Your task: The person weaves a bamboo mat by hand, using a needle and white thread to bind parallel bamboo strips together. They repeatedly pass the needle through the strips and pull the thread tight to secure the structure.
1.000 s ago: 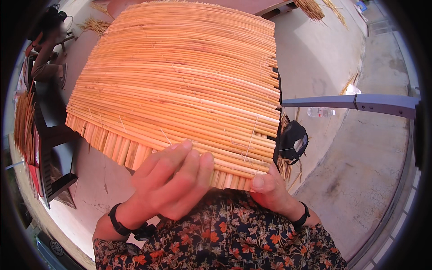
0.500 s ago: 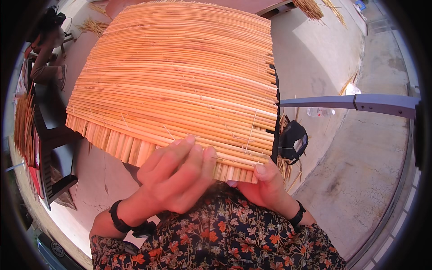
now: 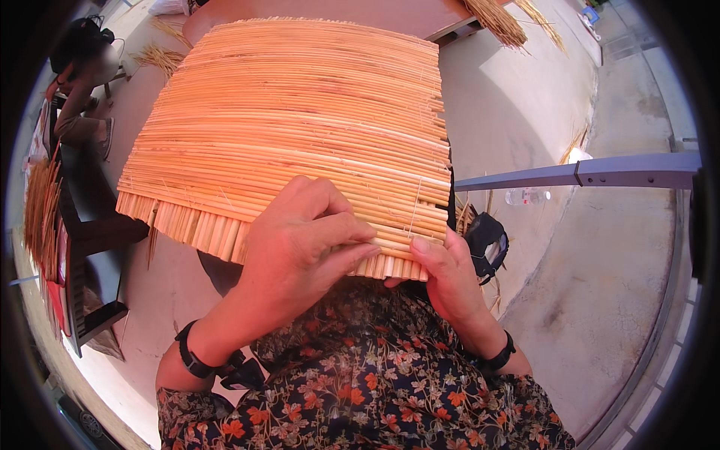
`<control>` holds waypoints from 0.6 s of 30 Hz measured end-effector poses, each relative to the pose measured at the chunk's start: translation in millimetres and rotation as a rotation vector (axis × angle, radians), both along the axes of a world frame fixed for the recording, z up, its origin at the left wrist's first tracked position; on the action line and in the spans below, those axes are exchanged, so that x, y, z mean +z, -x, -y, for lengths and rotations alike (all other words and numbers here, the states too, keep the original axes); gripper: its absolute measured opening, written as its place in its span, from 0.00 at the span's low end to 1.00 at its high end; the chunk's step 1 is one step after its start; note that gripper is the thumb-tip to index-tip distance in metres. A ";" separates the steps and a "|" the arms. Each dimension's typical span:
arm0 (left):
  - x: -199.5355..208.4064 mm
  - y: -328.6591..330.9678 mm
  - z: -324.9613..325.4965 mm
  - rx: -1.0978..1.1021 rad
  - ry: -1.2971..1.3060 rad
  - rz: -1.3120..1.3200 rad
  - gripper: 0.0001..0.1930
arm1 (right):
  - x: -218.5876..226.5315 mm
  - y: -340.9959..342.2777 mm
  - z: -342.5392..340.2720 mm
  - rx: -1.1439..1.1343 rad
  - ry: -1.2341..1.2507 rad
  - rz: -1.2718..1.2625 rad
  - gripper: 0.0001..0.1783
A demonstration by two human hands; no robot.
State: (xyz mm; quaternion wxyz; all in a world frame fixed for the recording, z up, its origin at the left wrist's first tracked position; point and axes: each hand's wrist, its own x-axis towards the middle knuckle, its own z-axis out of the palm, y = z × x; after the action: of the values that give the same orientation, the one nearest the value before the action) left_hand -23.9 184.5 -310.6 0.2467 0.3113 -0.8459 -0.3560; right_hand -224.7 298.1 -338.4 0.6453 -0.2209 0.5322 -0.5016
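A mat of straw stalks (image 3: 292, 112) fills the middle, its stalks laid side by side across and tied with thin pale threads. Along its near edge a row of short stalk ends (image 3: 202, 232) points toward me. My left hand (image 3: 304, 232) lies over that edge, thumb and fingertips pinched together close to the stalks; what they pinch is too small to make out. At the near right corner my right hand (image 3: 450, 274) grips the mat, thumb on top and fingers partly hidden beneath. A pale thread (image 3: 415, 210) runs over the stalks just above the right thumb.
A brown table (image 3: 330, 11) stands beyond the mat, with straw bundles (image 3: 496, 21) at its right. Another person (image 3: 86, 97) sits at the far left by a dark bench (image 3: 97, 232). A purple-grey bar (image 3: 600, 172), a clear bottle (image 3: 527, 196) and a black bag (image 3: 487, 244) are on the right.
My left hand has moved up and over the mat, its fingers drawing from a spread bend into a pinch. My right hand has shifted slightly up at the corner.
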 end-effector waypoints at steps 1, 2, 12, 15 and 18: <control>-1.5 0.9 1.4 -0.026 -0.010 -0.028 0.07 | 0.5 -1.8 0.4 -0.006 -0.022 0.014 0.31; -3.5 2.3 2.6 -0.043 -0.014 -0.050 0.07 | 0.8 -4.2 1.3 -0.012 -0.038 0.046 0.26; -10.7 6.7 6.4 -0.115 -0.104 -0.252 0.06 | 9.1 4.4 2.1 0.025 -0.067 0.032 0.19; -10.3 0.7 9.1 -0.063 -0.200 -0.258 0.06 | 10.3 6.3 3.3 0.045 -0.098 0.029 0.19; -9.1 -9.0 18.0 0.027 -0.493 -0.380 0.08 | 9.2 6.1 3.6 0.033 -0.096 0.026 0.20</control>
State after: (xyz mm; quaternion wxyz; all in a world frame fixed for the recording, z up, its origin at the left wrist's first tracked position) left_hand -14.9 166.5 -319.6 0.3223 0.3007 -0.6686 -0.5990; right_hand -230.7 294.5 -329.2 0.6700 -0.1918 0.5437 -0.4677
